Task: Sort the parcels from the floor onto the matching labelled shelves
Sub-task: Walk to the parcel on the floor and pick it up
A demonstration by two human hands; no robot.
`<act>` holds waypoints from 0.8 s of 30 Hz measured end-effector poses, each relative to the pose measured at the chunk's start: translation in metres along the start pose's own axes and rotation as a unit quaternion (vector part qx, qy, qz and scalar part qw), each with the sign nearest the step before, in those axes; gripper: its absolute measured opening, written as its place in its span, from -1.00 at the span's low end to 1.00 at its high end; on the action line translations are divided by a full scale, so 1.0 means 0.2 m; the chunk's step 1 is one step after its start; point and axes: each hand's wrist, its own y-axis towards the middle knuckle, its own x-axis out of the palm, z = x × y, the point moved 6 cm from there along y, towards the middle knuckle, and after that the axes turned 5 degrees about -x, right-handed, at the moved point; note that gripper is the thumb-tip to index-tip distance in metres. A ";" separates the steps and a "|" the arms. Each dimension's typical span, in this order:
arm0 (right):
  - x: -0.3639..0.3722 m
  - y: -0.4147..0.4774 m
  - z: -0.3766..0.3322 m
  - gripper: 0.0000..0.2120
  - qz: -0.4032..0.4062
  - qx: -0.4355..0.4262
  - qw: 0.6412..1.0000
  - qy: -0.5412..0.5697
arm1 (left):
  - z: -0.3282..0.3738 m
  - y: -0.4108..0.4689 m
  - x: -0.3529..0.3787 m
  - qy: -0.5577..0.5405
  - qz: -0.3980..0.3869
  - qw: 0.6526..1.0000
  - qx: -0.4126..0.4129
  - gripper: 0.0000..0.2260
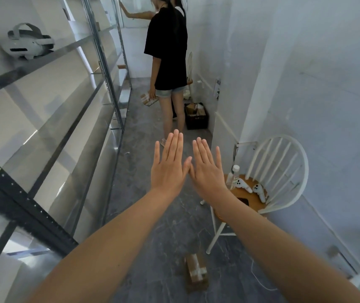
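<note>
Brown parcel [196, 273] lies untouched at six o'clock. Left hand [169, 169] and right hand [207, 171] hover spread, empty. Picking it up probably means stooping.

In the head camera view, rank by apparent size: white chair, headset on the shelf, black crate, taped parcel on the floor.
1. white chair
2. headset
3. taped parcel and black crate look about alike; the parcel lies nearer the camera, so I won't rank them.
</note>
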 end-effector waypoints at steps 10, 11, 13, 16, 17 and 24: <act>0.07 0.17 0.21 -0.31 -0.006 0.005 1.000 0.007 | 0.11 0.19 0.15 0.005 -0.005 1.000 -0.003 -0.41; 0.07 0.18 0.24 -0.31 -0.006 0.006 1.000 0.008 | 0.13 0.20 0.16 0.007 -0.005 1.000 -0.006 -0.41; 0.09 0.20 0.30 -0.31 -0.012 0.002 1.000 0.008 | 0.18 0.23 0.20 0.009 -0.007 1.000 -0.014 -0.41; 0.13 0.22 0.39 -0.31 -0.021 -0.012 1.000 0.016 | 0.24 0.25 0.26 0.009 -0.014 0.999 -0.030 -0.41; 0.15 0.22 0.42 -0.32 -0.024 -0.015 0.999 0.018 | 0.26 0.26 0.28 0.009 -0.016 0.999 -0.036 -0.41; 0.32 0.18 0.59 -0.36 -0.053 -0.028 0.998 0.033 | 0.40 0.21 0.50 -0.039 -0.061 0.991 -0.111 -0.41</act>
